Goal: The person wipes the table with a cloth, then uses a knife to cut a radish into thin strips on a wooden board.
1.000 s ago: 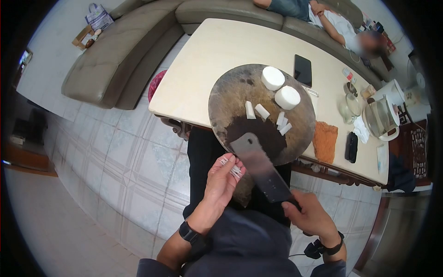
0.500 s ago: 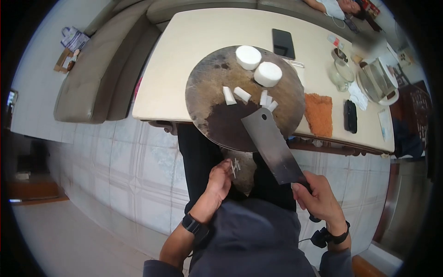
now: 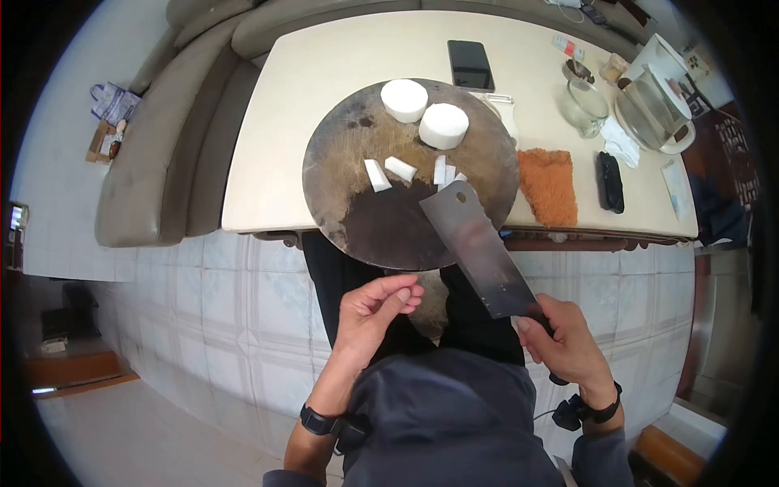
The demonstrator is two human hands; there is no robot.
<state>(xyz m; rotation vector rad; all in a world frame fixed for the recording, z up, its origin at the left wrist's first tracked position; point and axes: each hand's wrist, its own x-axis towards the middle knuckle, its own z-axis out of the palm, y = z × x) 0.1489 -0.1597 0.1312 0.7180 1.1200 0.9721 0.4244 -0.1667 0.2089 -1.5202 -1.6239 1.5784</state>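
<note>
My right hand grips the black handle of a cleaver, whose blade reaches up and left over the near right part of a round wooden board. Curled and closed, with nothing visible in it, my left hand is just below the board's near edge. Two thick white round pieces lie at the back of the board. In the middle are several small white cut pieces; those on the right are close to the blade's tip.
On the pale table are a phone, a peeler, an orange cloth, a black case, a glass pitcher and a glass kettle. A grey sofa stands at left.
My left hand has risen towards the board's near edge, and the thin white strips beside it are no longer visible. The cleaver stays in my right hand. The view has shifted.
</note>
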